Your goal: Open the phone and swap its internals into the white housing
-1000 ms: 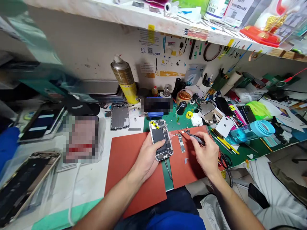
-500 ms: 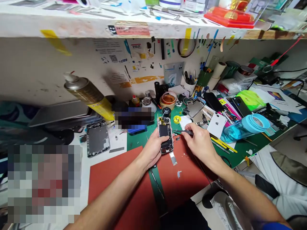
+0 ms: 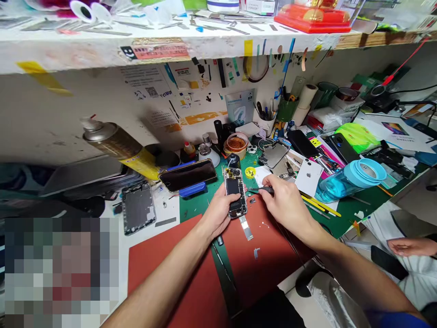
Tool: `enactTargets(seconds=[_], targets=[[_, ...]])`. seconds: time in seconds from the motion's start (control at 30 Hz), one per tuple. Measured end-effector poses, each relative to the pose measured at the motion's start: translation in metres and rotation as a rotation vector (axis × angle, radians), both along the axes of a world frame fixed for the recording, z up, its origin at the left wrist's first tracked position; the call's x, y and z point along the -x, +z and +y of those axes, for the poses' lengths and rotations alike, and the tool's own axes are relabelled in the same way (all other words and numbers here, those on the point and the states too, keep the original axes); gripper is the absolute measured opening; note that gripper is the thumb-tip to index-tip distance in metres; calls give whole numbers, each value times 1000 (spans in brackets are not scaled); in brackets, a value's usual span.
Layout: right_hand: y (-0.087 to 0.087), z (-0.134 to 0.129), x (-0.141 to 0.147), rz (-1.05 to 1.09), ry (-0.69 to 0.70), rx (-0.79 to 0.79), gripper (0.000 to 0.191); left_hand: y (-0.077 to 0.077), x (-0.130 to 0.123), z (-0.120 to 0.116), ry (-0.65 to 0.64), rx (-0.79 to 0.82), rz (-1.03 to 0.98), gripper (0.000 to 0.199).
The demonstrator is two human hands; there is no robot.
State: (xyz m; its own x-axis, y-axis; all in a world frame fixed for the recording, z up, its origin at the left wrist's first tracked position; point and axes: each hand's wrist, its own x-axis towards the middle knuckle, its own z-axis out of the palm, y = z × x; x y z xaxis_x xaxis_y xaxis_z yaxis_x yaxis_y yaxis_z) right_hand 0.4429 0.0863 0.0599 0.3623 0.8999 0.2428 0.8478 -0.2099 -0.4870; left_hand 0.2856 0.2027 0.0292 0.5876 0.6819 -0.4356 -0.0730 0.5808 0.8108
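My left hand (image 3: 217,210) is wrapped round an opened phone (image 3: 235,187), its thumb lying across the dark battery area. The phone's inner parts face up, tilted slightly toward me. To its right, my right hand (image 3: 284,201) grips dark tweezers (image 3: 262,189), whose fine tips point left at the phone's right edge. Whether the tips touch it I cannot tell. Just below the phone lies a silvery flex part (image 3: 246,228) on the red mat (image 3: 273,248). Small loose pieces, among them a grey scrap (image 3: 256,253), are scattered nearby.
A dark-screened phone (image 3: 187,175) leans on a blue stand behind my left hand. A spray can (image 3: 116,143) stands at the left. On the right are a white phone (image 3: 308,176) and a blue bottle (image 3: 351,180). A shelf (image 3: 211,48) overhangs the bench. Another person's hand (image 3: 413,246) shows at far right.
The camera view has shifted a little. My left hand still holds the phone, and my right hand stays beside it with the tweezers. Another person's hand has come into view at far right.
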Motion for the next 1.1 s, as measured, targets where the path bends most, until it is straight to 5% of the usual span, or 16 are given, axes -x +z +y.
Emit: enactTargets(seconds=[0.37,0.63,0.87,1.1], targets=[[11,-20,2,94,-59,-47,6,-3,6,1,-16,47,-24,52],[16,-52,16,203,-235,-258,3,5,20,-4,3,76,-71,54],[10,-93,54,590,-345,-411,21,21,71,-35,98,125,-48,67],[-7,-123,116,927,-210,-458,21,20,130,-91,333,230,-85,78]])
